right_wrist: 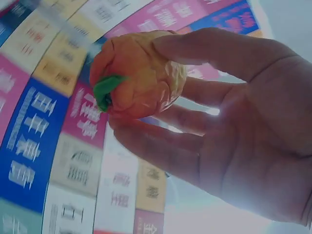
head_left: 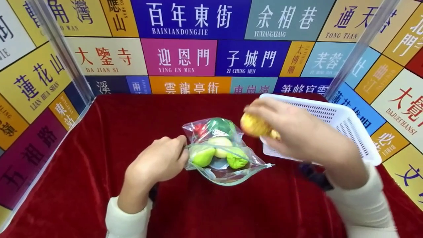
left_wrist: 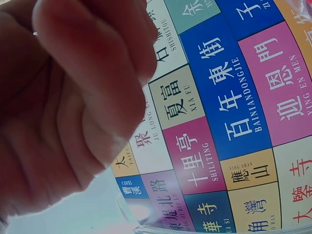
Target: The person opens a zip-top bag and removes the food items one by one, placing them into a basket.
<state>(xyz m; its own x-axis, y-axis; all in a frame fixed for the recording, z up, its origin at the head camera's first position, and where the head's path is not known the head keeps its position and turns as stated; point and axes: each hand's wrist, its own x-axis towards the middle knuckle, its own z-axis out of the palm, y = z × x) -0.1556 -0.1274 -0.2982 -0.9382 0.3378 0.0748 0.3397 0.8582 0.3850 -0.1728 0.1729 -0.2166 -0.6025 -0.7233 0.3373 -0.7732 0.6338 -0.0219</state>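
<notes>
A clear zip bag (head_left: 224,180) lies on the red cloth with its mouth towards me and a white slider at its right corner. Inside are a green pear (head_left: 203,156), a pale round piece (head_left: 219,145), a crinkled light-green piece (head_left: 237,158), a dark green piece (head_left: 219,125) and a red one (head_left: 200,129). At the bag's left edge, my left hand (head_left: 157,160) pinches the plastic. My right hand (head_left: 290,129) holds a yellow-orange, pumpkin-like piece (right_wrist: 139,73) with a green stem, in the air between bag and basket. The left wrist view shows mostly fingers.
To the right stands a white perforated basket (head_left: 355,132), partly behind my right forearm. Red velvet cloth (head_left: 82,178) covers the table. Walls of colourful sign panels (head_left: 191,18) enclose the back and sides, with clear posts (head_left: 360,43) at the corners.
</notes>
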